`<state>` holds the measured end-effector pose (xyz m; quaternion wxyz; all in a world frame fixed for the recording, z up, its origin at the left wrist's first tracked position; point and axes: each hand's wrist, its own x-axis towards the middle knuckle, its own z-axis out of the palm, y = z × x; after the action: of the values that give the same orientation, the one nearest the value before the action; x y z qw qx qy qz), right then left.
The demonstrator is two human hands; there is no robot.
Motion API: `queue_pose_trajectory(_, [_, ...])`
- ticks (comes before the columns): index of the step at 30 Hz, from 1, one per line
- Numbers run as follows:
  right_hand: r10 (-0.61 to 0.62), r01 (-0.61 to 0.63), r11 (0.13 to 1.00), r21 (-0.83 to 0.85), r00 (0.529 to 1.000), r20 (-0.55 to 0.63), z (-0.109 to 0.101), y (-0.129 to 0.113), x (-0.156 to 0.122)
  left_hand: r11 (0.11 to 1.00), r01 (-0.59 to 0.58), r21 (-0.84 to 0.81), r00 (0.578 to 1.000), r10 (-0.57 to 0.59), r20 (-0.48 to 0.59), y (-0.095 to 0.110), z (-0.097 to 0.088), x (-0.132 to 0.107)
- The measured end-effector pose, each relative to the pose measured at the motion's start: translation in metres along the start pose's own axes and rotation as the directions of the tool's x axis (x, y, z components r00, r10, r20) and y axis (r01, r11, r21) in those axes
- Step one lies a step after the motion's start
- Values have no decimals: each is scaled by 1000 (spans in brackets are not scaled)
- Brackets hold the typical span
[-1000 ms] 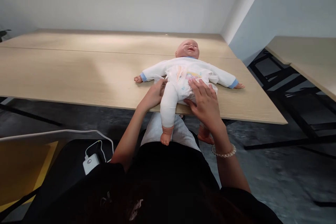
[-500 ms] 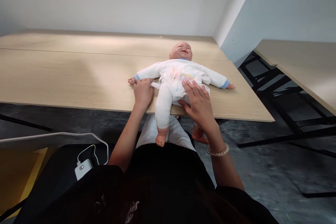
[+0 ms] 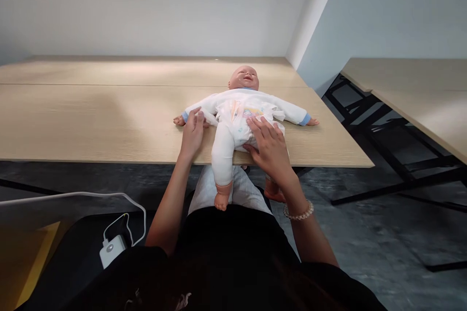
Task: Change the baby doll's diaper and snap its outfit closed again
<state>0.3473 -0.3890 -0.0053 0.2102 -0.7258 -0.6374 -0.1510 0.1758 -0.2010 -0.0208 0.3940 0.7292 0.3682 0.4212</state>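
A baby doll [image 3: 241, 116] in a white long-sleeved suit with blue cuffs lies on its back on a light wood table [image 3: 109, 126], legs hanging over the front edge towards me. A white disposable diaper [image 3: 251, 119] with a coloured print wraps its middle. My right hand [image 3: 270, 150] lies flat on the diaper's lower part, fingers apart. My left hand [image 3: 192, 133] stands beside the doll's arm, fingertips at the sleeve, holding nothing. The doll's far foot [image 3: 275, 192] is partly hidden below my right hand.
A beaded bracelet [image 3: 299, 213] circles my right wrist. A white power bank [image 3: 111, 251] with a thin cable lies on a dark surface at lower left. Another wood table [image 3: 412, 92] on black metal legs stands to the right, above a grey floor.
My left hand has moved outward from the diaper's side towards the doll's sleeve, and the white strip near it no longer shows. My right hand stays on the diaper. The view has tilted upward.
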Motion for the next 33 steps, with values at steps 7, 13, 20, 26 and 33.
queue_pose_trajectory(7, [-1,1,1000,3,1000,-14,0,-2,-1,967,-163,194,987,159,35,10,-8,-21])
queue_pose_trajectory(13, [0,0,1000,-1,1000,-21,1,-2,-1,921,-345,180,885,256,388,19,-5,-25])
queue_pose_trajectory(20, [-6,6,1000,-16,1000,-18,0,-2,-1,718,-229,658,962,66,263,20,5,-19])
queue_pose_trajectory(26, [-1,0,1000,-18,1000,-22,1,-2,-1,853,-111,510,984,167,-64,11,1,-12])
queue_pose_trajectory(33, [-4,3,1000,-26,1000,-28,2,-3,-2,975,-79,208,993,58,105,13,-2,-3])
